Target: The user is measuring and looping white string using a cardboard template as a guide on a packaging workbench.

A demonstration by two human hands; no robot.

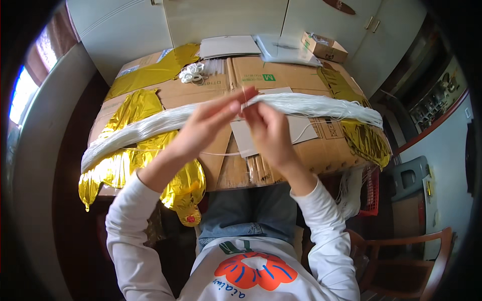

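Note:
A long bundle of white string stretches across the cardboard-covered table, from the left edge to the right. Over its middle, my left hand pinches a thin strand between thumb and straight fingers. My right hand is closed close beside it, its fingertips on the same strand, which runs up between the hands. The fingertips partly hide the strand. Beneath my hands lies a grey-white card. One loose strand trails in front of the bundle on the left.
Gold foil balloons lie at the left, and more gold foil at the right. A small coil of white cord, stacked grey boards, a clear plastic package and an open carton sit at the back. A wooden chair stands right.

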